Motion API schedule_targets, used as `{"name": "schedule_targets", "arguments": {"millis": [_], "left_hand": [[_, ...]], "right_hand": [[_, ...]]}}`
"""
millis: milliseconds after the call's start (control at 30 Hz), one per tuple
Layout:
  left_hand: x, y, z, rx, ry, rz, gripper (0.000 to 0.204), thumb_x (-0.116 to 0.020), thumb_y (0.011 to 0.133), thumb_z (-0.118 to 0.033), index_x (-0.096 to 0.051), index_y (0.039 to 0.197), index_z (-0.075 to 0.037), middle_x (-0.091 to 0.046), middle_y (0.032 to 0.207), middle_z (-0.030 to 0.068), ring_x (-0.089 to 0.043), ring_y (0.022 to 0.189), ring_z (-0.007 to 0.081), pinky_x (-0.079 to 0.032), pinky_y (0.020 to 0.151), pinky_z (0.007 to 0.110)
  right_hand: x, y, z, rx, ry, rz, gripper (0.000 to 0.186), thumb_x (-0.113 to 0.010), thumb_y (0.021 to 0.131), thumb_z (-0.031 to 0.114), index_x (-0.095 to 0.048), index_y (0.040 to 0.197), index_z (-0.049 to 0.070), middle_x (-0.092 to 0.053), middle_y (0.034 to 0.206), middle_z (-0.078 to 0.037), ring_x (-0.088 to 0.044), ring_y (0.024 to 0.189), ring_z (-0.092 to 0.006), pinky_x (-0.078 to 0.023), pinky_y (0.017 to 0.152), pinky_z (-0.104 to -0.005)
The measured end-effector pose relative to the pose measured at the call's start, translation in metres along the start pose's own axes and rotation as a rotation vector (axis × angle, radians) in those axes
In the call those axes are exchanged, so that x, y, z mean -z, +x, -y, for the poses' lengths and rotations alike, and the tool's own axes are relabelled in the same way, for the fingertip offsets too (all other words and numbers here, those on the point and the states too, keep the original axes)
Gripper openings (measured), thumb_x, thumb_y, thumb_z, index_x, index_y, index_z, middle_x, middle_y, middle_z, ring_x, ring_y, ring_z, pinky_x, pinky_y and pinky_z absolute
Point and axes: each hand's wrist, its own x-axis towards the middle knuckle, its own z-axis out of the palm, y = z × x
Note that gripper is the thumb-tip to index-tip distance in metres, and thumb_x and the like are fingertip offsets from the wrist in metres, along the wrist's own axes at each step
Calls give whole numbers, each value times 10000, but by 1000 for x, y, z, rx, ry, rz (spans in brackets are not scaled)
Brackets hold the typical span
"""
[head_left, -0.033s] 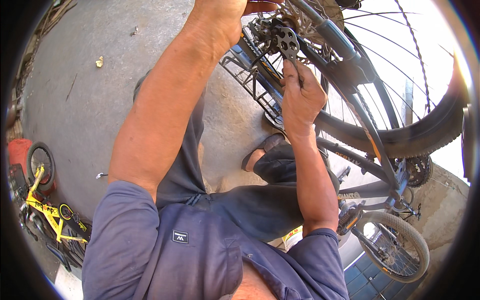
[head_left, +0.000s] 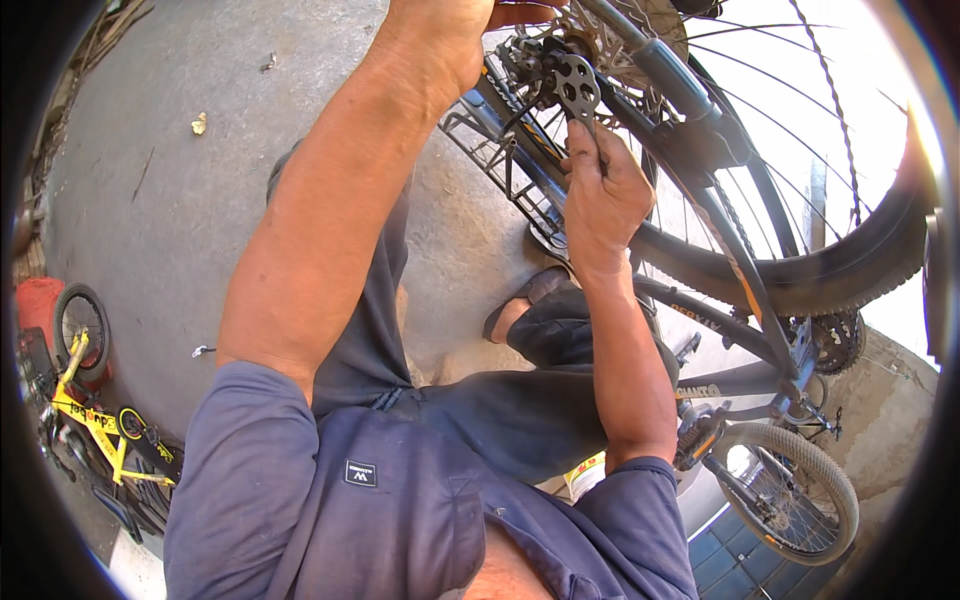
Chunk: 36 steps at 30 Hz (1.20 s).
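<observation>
My right hand (head_left: 610,195) is closed round the handle of a flat, dark multi-hole wrench (head_left: 577,88). The tool's perforated head lies against the hub area of a bicycle wheel, beside the brake disc (head_left: 606,48). My left hand (head_left: 445,40) reaches to the top edge, left of that hub. Its fingers are mostly cut off by the edge, so I cannot see what they grip. A dark bicycle frame (head_left: 725,325) slants down at the right, with a large black tyre (head_left: 800,285) curving past my right hand.
A bicycle wheel (head_left: 840,490) stands at the lower right above blue tiles (head_left: 730,555). On the far left rests a yellow bicycle (head_left: 100,425) near a red object (head_left: 38,305). My shoe (head_left: 545,285) is on the concrete floor (head_left: 200,220). A black rack (head_left: 490,160) adjoins the wheel.
</observation>
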Motion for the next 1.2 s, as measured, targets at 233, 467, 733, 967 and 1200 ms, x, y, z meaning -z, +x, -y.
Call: {"name": "schedule_targets", "arguments": {"millis": [233, 467, 733, 967, 1200], "left_hand": [[-2, -1, -1, -5, 13, -17, 485, -409, 1111, -465, -630, 930, -72, -702, 806, 106, -703, 704, 214, -587, 665, 357], [-2, 0, 1, -14, 7, -26, 489, -412, 1109, -468, -626, 924, -69, -695, 798, 106, -699, 698, 217, -588, 663, 362], [-4, 2, 1, -32, 79, -53, 507, -410, 1106, -489, -612, 912, -65, -688, 790, 98, -691, 681, 209, -577, 640, 357], [-4, 1, 8, -12, 28, -63, 541, -380, 1107, -515, -614, 932, -60, -689, 784, 108, -701, 671, 216, -586, 617, 345], [-10, -8, 1, -115, 84, -111, 627, -322, 1097, -584, -609, 939, -49, -699, 801, 121, -707, 691, 231, -591, 658, 370]], "right_hand": [[5, -2, 3, -15, 49, 11, 187, -745, 980, 128, -759, 1104, -10, -677, 802, -2, -594, 696, -53, -497, 622, -216], [6, -2, 2, -13, 17, 18, 202, -755, 974, 148, -762, 1098, -12, -668, 783, 1, -596, 689, -53, -490, 620, -218], [1, 3, 3, 4, -54, 19, 201, -744, 973, 142, -762, 1102, -11, -660, 749, -11, -595, 684, -54, -490, 627, -236], [-8, -2, -6, -50, -24, 2, 191, -729, 980, 126, -759, 1107, -14, -680, 780, -22, -614, 684, -50, -511, 629, -231], [-2, 2, -1, 70, -59, -17, 177, -768, 953, 117, -761, 1068, -18, -691, 762, -10, -615, 672, -41, -516, 622, -221]]}}
